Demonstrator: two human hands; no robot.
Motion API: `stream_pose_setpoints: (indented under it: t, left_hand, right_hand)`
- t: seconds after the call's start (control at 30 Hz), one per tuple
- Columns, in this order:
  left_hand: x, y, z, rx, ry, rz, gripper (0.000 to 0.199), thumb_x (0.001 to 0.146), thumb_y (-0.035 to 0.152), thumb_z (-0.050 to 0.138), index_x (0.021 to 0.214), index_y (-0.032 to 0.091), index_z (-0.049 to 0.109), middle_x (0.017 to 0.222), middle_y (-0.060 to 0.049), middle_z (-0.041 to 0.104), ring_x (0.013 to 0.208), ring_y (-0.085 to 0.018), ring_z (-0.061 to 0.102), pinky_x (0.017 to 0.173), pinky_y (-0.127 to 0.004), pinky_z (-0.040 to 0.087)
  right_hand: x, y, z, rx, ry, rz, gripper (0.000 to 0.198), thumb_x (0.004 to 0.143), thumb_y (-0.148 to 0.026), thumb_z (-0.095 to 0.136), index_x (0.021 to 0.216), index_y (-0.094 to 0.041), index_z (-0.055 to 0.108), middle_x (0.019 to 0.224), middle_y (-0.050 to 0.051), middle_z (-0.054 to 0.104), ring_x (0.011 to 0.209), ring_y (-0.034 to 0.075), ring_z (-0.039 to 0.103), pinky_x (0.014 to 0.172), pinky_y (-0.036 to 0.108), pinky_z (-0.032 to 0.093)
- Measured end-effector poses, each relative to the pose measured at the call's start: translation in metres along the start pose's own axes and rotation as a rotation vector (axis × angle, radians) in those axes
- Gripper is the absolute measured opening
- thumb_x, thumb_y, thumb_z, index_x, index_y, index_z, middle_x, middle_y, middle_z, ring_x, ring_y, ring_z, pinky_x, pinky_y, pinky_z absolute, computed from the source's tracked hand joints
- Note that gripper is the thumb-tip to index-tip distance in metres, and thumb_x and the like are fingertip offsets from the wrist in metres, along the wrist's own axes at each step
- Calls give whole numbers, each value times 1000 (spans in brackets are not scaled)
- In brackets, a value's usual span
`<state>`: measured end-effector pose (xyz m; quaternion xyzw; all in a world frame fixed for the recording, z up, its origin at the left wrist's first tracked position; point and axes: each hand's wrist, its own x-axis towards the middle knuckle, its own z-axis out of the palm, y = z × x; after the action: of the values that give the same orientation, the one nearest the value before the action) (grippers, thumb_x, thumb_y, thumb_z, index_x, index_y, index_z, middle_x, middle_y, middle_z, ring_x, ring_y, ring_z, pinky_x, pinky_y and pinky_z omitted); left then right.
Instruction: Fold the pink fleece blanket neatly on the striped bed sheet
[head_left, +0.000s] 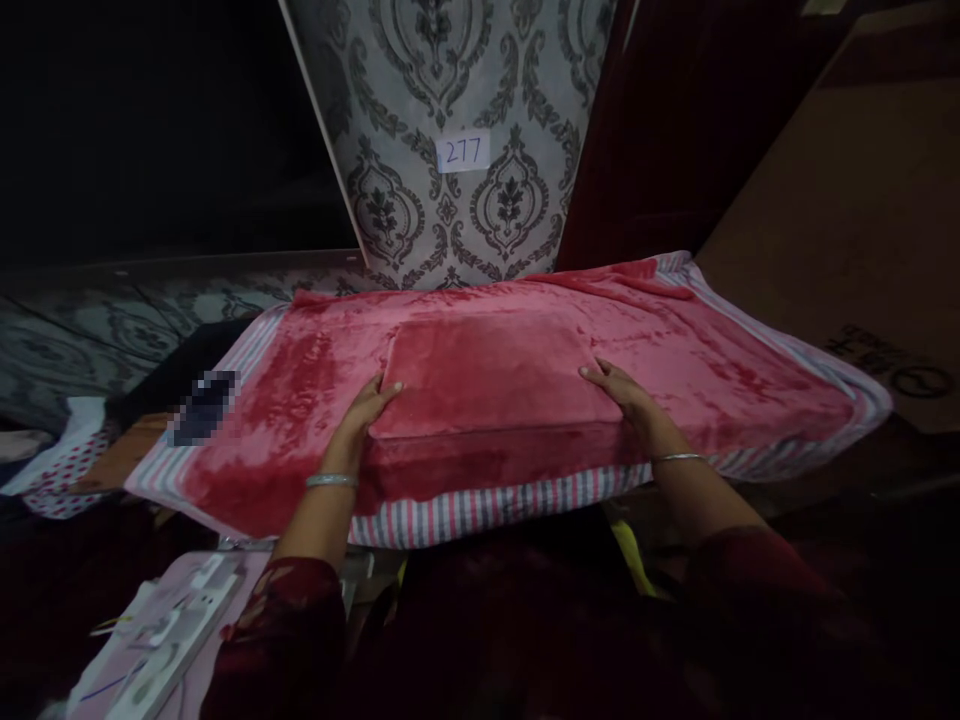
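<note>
A flat red plush rectangle (491, 375) with straight edges lies over the middle of a red plush blanket (300, 400) with a striped border. Whether it is a cushion cover or a folded cloth I cannot tell. My left hand (371, 402) grips its left side, thumb on top and fingers mostly hidden behind the edge. At its right side my right hand (626, 392) holds on in the same way, thumb over the top. The front edge of the rectangle runs level between both hands.
A dark pixelated object (204, 408) lies at the blanket's left edge. White power strips (180, 635) stand low at the left. A large cardboard box (847, 200) leans at the right. Patterned wallpaper (450, 230) and a dark screen (165, 120) are behind.
</note>
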<state>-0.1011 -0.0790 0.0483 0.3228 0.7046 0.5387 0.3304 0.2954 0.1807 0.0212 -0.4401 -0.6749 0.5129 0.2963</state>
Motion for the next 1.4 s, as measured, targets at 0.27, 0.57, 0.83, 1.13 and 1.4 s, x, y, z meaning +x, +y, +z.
stream_pose_setpoints:
  t: [0.27, 0.57, 0.83, 1.13, 1.4]
  left_hand:
    - [-30, 42, 62, 815, 311, 452, 63, 94, 35, 52, 151, 9, 47, 154, -22, 50, 146, -34, 44, 122, -52, 32]
    - [-40, 20, 146, 1047, 20, 434, 60, 97, 44, 49, 155, 28, 47, 168, -13, 30, 157, -39, 19, 123, -69, 5]
    - [-38, 21, 137, 1043, 10, 405, 62, 97, 49, 49, 156, 30, 45, 168, -11, 30, 156, -38, 21, 124, -66, 10]
    - [-45, 4, 70, 1133, 195, 301, 64, 98, 52, 44, 154, 22, 47, 166, -15, 34, 155, -40, 25, 121, -69, 19]
    - [-49, -18, 51, 1068, 271, 354, 60, 101, 44, 34, 151, 16, 51, 165, -17, 34, 139, -43, 49, 111, -62, 40]
  right_hand:
    - [-40, -54, 65, -770, 245, -465, 62, 99, -41, 45, 154, -12, 45, 156, 20, 47, 143, 35, 42, 117, 57, 34]
    - [-68, -49, 152, -1051, 12, -517, 57, 103, -43, 38, 157, -24, 44, 165, 11, 36, 153, 34, 25, 121, 61, 16]
    - [-62, -46, 136, -1029, -7, -524, 57, 103, -46, 41, 155, -23, 47, 164, 11, 39, 152, 33, 30, 121, 58, 21]
    - [-63, 4, 64, -938, 250, -429, 58, 101, -48, 43, 153, -24, 50, 161, 10, 44, 151, 36, 29, 118, 64, 25]
    - [-65, 20, 61, -771, 288, -481, 56, 103, -42, 36, 152, -17, 51, 159, 15, 44, 138, 35, 49, 109, 57, 41]
